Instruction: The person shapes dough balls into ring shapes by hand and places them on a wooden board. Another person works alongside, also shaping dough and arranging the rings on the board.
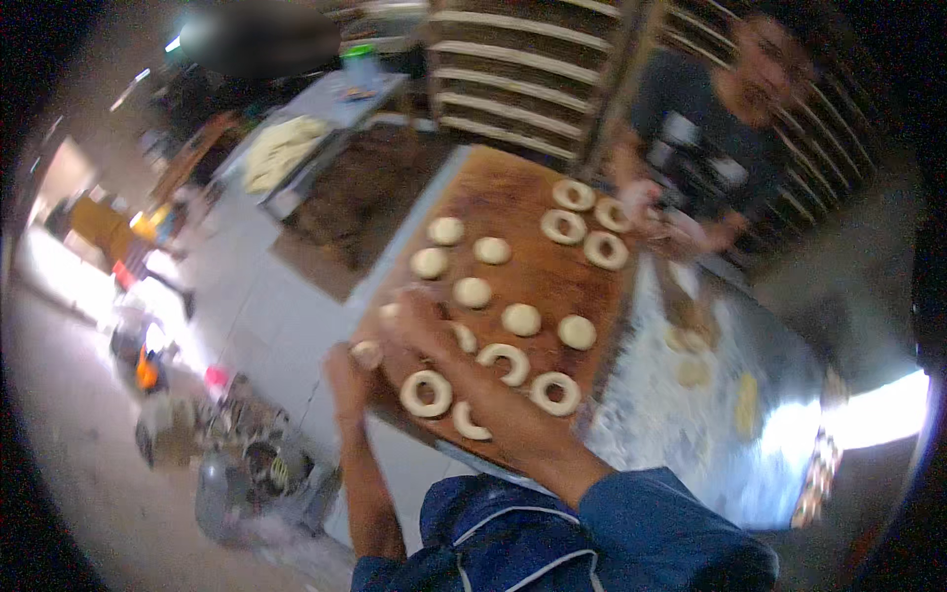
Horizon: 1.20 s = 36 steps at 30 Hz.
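A brown wooden board (538,207) bears pale round dough balls (473,293) and dough rings (426,394). At the board's near left corner my left hand (345,380) is closed around a small dough piece (368,354). My right hand (412,324) stretches across the board to its left edge, next to another dough ball (391,314). Motion blurs its fingers, and I cannot tell whether they grip that ball. My right forearm hides parts of the near rings, including a ring (472,421) below it.
Across the board a person (691,138) handles dough near several finished rings (564,227). A floury metal table (641,395) stands at the right, with dough pieces (693,370) on it. Farther left, pale dough (281,153) lies on another table; slatted racks (523,74) stand behind.
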Available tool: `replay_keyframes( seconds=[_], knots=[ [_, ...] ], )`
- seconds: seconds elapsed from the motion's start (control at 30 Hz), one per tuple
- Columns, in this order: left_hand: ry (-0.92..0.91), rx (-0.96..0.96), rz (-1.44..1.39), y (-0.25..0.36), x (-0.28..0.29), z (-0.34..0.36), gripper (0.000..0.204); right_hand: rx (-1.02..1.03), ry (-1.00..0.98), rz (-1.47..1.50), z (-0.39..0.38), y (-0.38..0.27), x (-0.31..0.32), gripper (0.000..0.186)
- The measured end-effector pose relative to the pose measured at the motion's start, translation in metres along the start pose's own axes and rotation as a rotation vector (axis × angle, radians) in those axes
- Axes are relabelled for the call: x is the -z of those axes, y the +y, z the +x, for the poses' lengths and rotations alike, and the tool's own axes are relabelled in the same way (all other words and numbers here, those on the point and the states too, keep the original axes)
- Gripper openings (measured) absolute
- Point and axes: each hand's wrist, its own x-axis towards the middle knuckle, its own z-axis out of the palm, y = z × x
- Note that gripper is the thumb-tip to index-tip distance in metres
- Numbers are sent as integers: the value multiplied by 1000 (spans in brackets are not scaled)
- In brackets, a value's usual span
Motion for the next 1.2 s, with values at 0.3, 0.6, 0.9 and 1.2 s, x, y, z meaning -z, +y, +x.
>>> replay_keyframes(
  seconds=[0.3,0.6,0.9,1.2],
  knots=[
    [-367,-83,-773,153,50,-78,34,-31,178,482,-212,68,168,39],
    [-718,-836,-593,363,-68,-228,35,-755,442,-177,-379,215,302,30],
    [-690,-344,-1019,410,-103,-254,35,-566,544,253,-424,221,311,33],
    [-787,-274,-1079,457,-70,-283,22,-571,663,559,-455,190,331,46]
  ],
)
